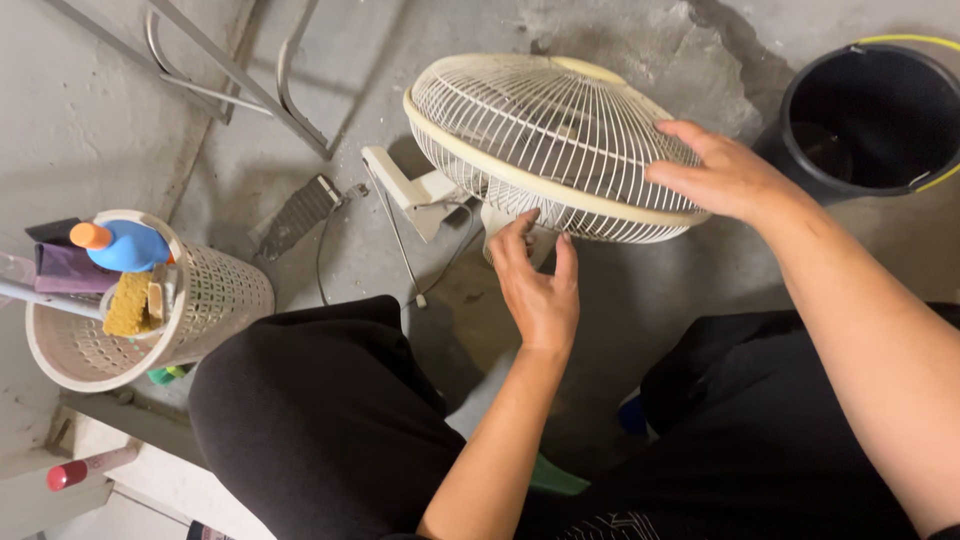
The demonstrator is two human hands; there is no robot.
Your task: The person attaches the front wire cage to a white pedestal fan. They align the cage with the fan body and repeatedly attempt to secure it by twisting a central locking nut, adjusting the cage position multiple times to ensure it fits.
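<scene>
A cream-coloured electric fan [540, 140] with a wire grille lies tilted on the concrete floor in front of my knees. My right hand [722, 176] rests flat on the right side of the grille, fingers spread over its rim. My left hand [537, 283] reaches up under the near edge of the fan head, fingertips touching the part below the grille. Neither hand closes around anything. The fan's white base [408, 190] and its cord [400, 245] trail to the left.
A black bucket [872, 112] with a yellow rim stands at the upper right. At left, a perforated cream basket [215, 300] holds a blue bottle, a sponge and cloths. A metal frame [235, 75] lies at the upper left. My black-trousered knees [320, 410] fill the foreground.
</scene>
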